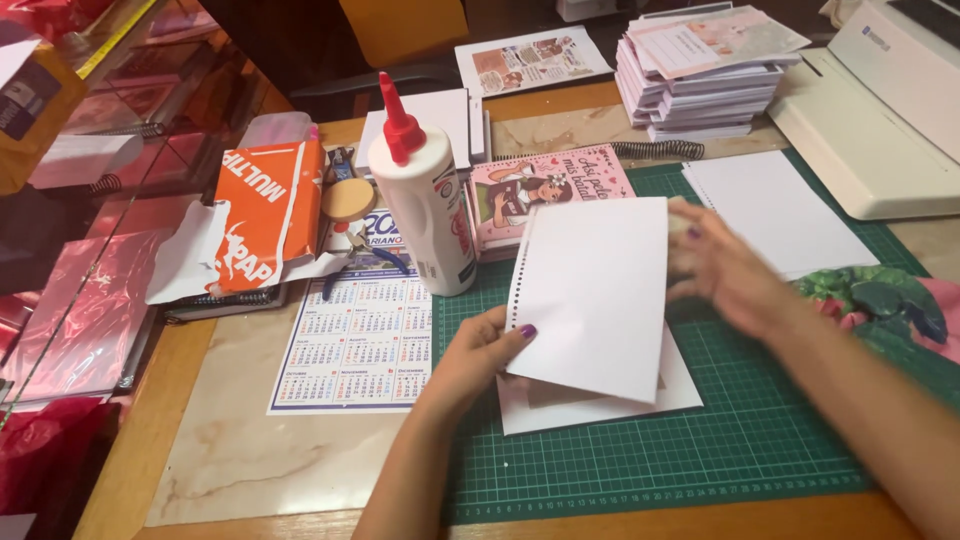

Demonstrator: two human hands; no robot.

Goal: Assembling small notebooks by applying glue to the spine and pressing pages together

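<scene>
My left hand [480, 350] grips the lower left corner of a stack of white punched sheets [595, 290], tilted up off the green cutting mat [700, 440]. Holes run down the stack's left edge. My right hand [725, 275] is blurred at the stack's right edge, touching it or very near it. Under the raised stack lies another white sheet [600, 405] flat on the mat.
A white glue bottle with red cap [425, 200] stands left of the sheets, by a calendar sheet [360, 345] and an orange paper wrapper [265, 215]. A pink illustrated cover [540, 185], loose white sheets [775, 210], a paper pile [700, 85] and a white binding machine [880, 120] lie behind.
</scene>
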